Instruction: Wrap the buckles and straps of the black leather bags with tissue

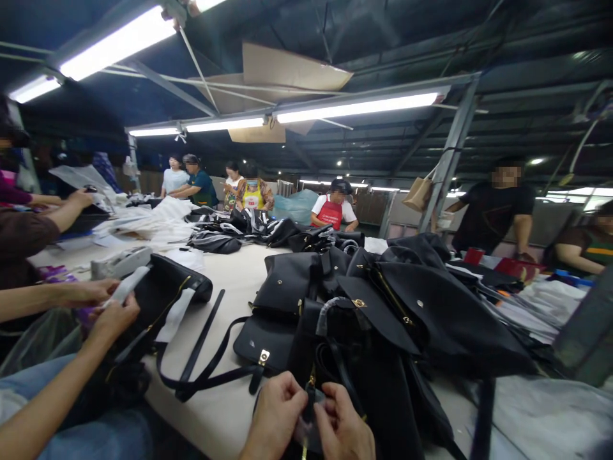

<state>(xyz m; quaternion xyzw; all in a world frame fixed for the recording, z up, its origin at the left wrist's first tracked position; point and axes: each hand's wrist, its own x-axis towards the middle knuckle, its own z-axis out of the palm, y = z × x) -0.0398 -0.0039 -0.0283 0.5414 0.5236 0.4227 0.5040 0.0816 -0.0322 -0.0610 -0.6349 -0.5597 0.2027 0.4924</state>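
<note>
At the bottom centre my left hand (278, 415) and my right hand (345, 423) face each other, both closed in a pinch. Between them is a small piece of clear plastic film (306, 429) around a dark part, close to a gold zipper (312, 377) on a black bag. My fingers partly hide what is under the film. Just beyond them rises a bag handle wrapped in clear plastic (330, 313). Left of it lies a black flap with a gold clasp (263, 358).
Black bags (445, 306) are heaped on the pale table (230, 275) to the right. A co-worker's hands (115, 310) hold a white strip over a black bag (167, 287) at my left. White material (163, 220) lies farther back. Several people work around the table.
</note>
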